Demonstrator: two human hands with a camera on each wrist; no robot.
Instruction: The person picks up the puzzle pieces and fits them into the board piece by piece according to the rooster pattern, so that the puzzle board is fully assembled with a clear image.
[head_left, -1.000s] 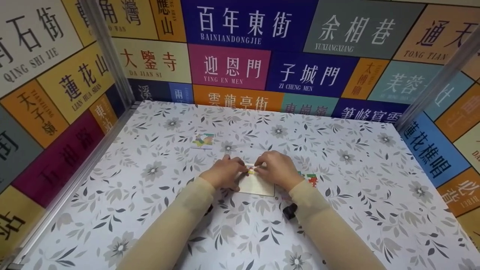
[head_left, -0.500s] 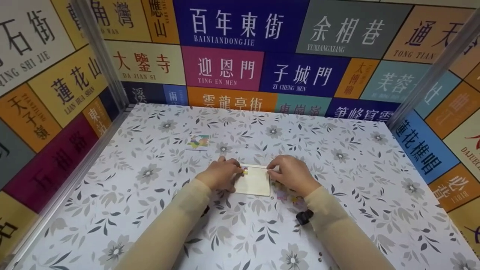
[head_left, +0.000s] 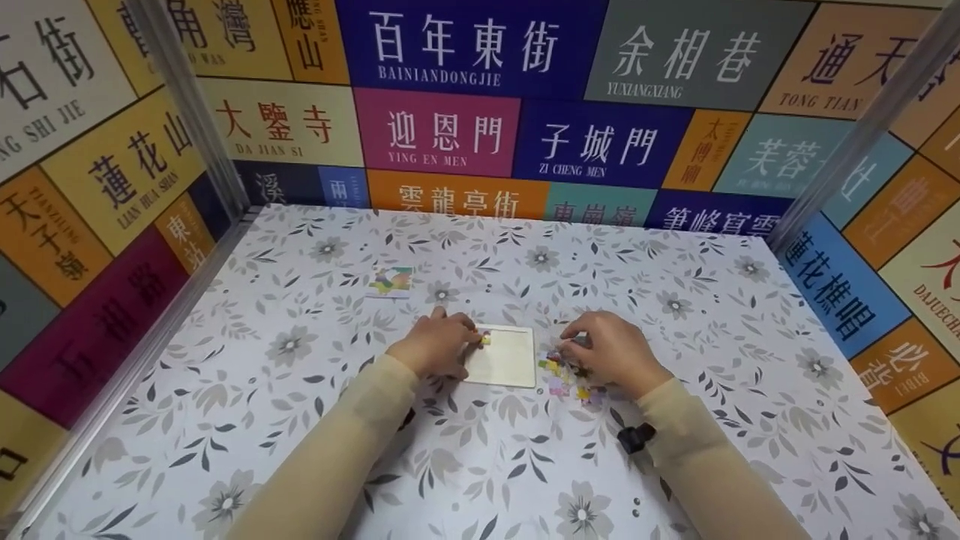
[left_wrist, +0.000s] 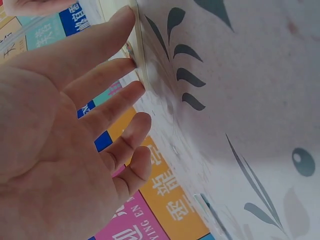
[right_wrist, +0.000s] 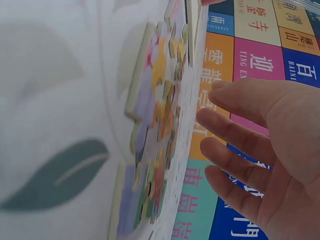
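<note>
A pale puzzle tray (head_left: 506, 364) lies flat on the patterned tabletop, with a small colourful puzzle piece (head_left: 486, 338) in its far left corner. My left hand (head_left: 435, 345) rests at the tray's left side. In the left wrist view, its extended thumb and fingertips touch the tray's edge (left_wrist: 139, 37). Over the loose puzzle pieces (head_left: 556, 387) to the right of the tray hovers my right hand (head_left: 615, 354), its fingers loosely bent. The right wrist view shows those pieces (right_wrist: 159, 65) spread on the table below the hand, and nothing between its fingers.
A small colourful picture card (head_left: 390, 281) lies behind and left of the tray. Panels with street names (head_left: 450, 135) enclose the table at the back and both sides. A black wrist strap device (head_left: 636, 437) hangs under the right sleeve.
My right hand has left the tray's far edge and moved right to the loose pieces. The small piece remains in the tray's corner. My left hand stays by the tray's left side.
</note>
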